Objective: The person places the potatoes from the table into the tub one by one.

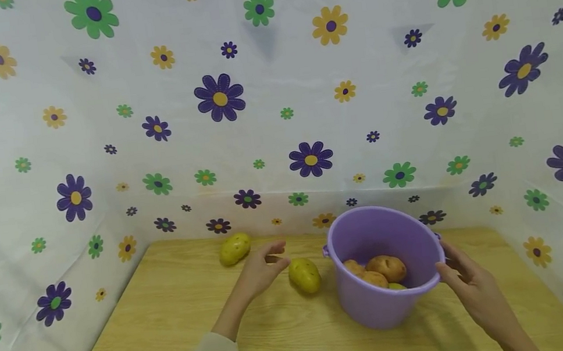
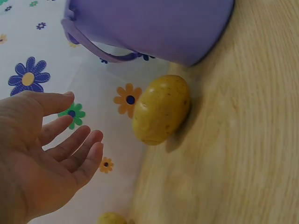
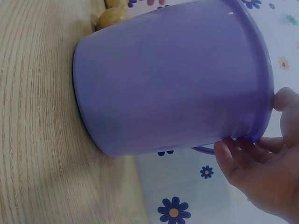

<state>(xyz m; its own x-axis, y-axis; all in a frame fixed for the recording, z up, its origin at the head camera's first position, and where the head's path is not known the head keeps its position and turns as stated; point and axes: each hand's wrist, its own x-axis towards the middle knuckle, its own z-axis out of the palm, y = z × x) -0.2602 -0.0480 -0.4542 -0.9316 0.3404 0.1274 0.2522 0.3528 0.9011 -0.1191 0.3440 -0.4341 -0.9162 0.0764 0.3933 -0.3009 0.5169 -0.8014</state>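
Observation:
A purple bucket (image 1: 377,310) stands on the wooden table, with several brown potatoes (image 1: 388,268) and part of a yellow-green one (image 1: 396,286) visible inside. My right hand (image 1: 477,292) grips its rim at the right, thumb at the edge and fingers against the outer wall. To the left of the bucket lies a yellowish potato (image 1: 304,276). Just beside that potato hovers my left hand (image 1: 260,272), fingers loosely bent and holding nothing; the left wrist view shows a gap between the hand and the potato (image 2: 162,109). Another yellowish potato (image 1: 235,249) lies farther back, left of this hand.
White sheeting with printed flowers (image 1: 220,98) encloses the table (image 1: 137,333) at the back and both sides. The bucket's purple handle (image 2: 100,51) hangs down on its far side.

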